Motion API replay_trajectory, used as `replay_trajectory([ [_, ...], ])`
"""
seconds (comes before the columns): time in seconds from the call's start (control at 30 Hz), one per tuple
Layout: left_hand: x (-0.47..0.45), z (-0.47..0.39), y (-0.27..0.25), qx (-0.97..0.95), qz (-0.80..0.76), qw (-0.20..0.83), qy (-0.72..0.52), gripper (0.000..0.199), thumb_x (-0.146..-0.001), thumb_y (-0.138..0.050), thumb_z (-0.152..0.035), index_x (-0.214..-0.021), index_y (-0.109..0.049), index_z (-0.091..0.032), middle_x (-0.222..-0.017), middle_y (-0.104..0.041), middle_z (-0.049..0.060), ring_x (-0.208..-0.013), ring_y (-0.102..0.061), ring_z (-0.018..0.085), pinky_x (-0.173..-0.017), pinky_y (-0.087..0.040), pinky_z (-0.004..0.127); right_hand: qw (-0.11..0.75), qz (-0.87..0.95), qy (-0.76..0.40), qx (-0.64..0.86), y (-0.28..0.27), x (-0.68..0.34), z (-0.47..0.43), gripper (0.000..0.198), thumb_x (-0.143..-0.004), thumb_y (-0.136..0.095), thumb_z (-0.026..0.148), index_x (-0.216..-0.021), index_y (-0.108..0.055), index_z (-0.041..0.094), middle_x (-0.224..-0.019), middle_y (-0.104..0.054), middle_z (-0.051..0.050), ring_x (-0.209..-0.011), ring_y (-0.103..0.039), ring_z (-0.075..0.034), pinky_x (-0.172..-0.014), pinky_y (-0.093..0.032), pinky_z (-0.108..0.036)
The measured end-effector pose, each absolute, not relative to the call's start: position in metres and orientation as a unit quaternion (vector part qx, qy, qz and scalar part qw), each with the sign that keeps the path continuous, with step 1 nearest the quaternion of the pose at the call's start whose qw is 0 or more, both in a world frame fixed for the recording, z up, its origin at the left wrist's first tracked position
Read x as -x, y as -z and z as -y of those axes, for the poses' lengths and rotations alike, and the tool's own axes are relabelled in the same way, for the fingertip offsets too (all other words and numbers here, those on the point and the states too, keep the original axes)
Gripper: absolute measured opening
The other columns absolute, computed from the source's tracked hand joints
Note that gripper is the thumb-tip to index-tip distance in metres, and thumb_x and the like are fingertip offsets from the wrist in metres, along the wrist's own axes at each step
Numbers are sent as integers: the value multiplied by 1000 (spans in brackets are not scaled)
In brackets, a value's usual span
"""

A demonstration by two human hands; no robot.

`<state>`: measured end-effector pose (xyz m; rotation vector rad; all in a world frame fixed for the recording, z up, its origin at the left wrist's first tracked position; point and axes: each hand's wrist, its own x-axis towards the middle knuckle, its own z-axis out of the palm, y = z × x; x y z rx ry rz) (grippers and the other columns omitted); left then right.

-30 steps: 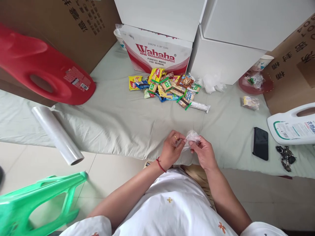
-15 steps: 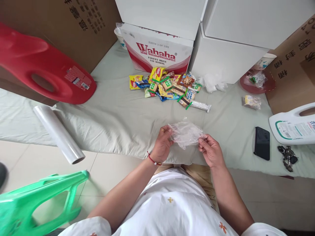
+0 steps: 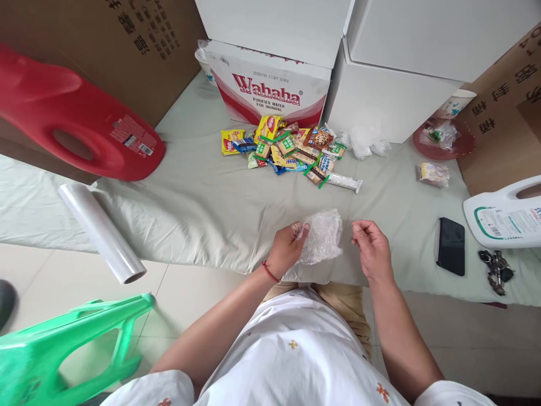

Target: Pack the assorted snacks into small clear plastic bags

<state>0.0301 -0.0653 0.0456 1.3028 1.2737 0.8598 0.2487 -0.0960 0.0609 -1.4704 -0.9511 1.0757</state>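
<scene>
My left hand [image 3: 291, 242] pinches a crinkled clear plastic bag [image 3: 324, 237] by its left side, thumb on top. The bag is held out flat above the cloth-covered surface, close to its front edge. Just right of the bag, and apart from it, my right hand [image 3: 372, 248] has its fingers curled together with nothing visible in them. Beyond both hands lies a pile of small wrapped snacks [image 3: 287, 149], in yellow, blue, green and brown packets. A long silvery-white wrapped bar [image 3: 344, 182] sits at the pile's right front.
A Wahaha carton [image 3: 270, 84] and white boxes [image 3: 393, 90] stand behind the snacks. To the left are a red jug [image 3: 97, 129], a plastic film roll [image 3: 101, 231] and a green stool [image 3: 76, 344]. A phone [image 3: 451, 247], keys [image 3: 496, 272] and a white bottle [image 3: 502, 217] lie right.
My right hand has let go of the bag's right side and moved slightly right. The left hand has turned and shifted a little right, still gripping the bag.
</scene>
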Motion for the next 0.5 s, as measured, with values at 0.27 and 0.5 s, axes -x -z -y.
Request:
replay_trajectory([
  [0.27,-44,82,-48,-513,-557,481,-443,57,-98,-45,-68,-70,-62,-21,-61,-51,0,-61,-45,16,-62,-35,30,436,538,-354,629,-47,-211,101,30,-88,-72,55,-91,-72,25,-99,-66,-6,-93,-60,-21,-78,-50,-33],
  [0.5,-28,71,-33,-358,-592,543,-476,69,-92,-39,-81,-61,-54,-22,-56,-45,-1,-55,-39,13,-54,-31,30,584,312,-446,603,-49,-223,90,36,-85,-75,56,-87,-60,24,-89,-64,1,-74,-58,-13,-64,-51,-26],
])
